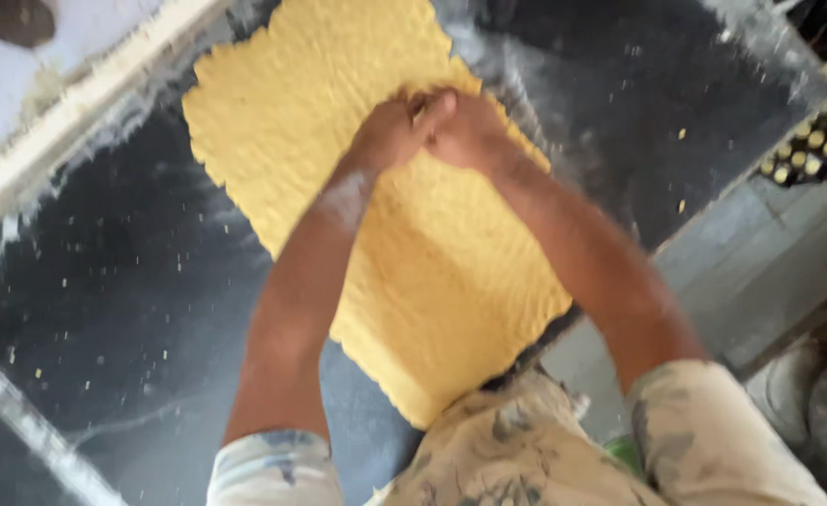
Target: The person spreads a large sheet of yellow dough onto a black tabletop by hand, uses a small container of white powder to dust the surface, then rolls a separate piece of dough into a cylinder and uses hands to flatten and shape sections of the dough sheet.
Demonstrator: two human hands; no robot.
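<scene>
A dark, flour-dusted work surface [123, 309] is filling most of the view, speckled with yellow crumbs and edged by a pale wall ledge [67, 112] at the upper left, while a black tray of small yellow pieces [821, 131] is showing at the upper right corner. A large sheet of yellow dough [432, 281] is lying flattened on the surface, its long axis running diagonally from the upper left down toward the person's body at the lower middle, with ragged edges all round. Both arms are reaching out over it, and the hands are meeting on top of the sheet, past its middle toward the far end. The left hand [390, 131] and the right hand [470, 131] are pressing side by side, touching each other, with fingers curled down and knuckles up against the dough; they are grasping nothing separate, though motion blur is making it impossible to tell whether the fingertips are pinching the sheet. Most of the dough is lying below and behind the hands, nearer the person, with neither hand clearly ahead of the other.
</scene>
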